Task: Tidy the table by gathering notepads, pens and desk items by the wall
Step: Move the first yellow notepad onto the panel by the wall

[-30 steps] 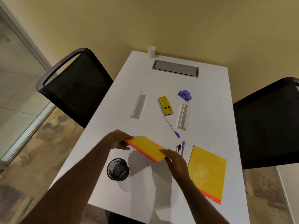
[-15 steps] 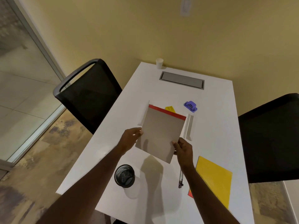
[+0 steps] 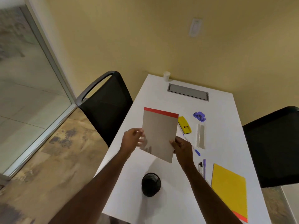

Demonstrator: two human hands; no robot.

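I hold a notepad point(image 3: 159, 133) up above the white table point(image 3: 226, 139), its grey cardboard back with a red top strip facing me. My left hand point(image 3: 132, 139) grips its left edge and my right hand point(image 3: 182, 147) grips its lower right corner. A second yellow notepad point(image 3: 229, 189) lies flat at the near right. Beside my right wrist lie a blue-capped pen point(image 3: 193, 147), a black pen point(image 3: 200, 167) and a purple pen point(image 3: 204, 167). A yellow stapler point(image 3: 185, 124), a purple hole punch point(image 3: 199, 115) and a white strip point(image 3: 200, 135) lie further out.
A black mesh pen cup point(image 3: 151, 184) stands near the table's front edge. A white paper cup point(image 3: 166, 76) and a grey cable hatch point(image 3: 188, 92) sit at the wall end. Black chairs stand on the left point(image 3: 105, 102) and right point(image 3: 273, 143). A glass partition point(image 3: 21, 78) is at far left.
The notepad went from lying tilted low over the table, yellow face up, to held upright with its grey back toward me. My view tipped up toward the wall.
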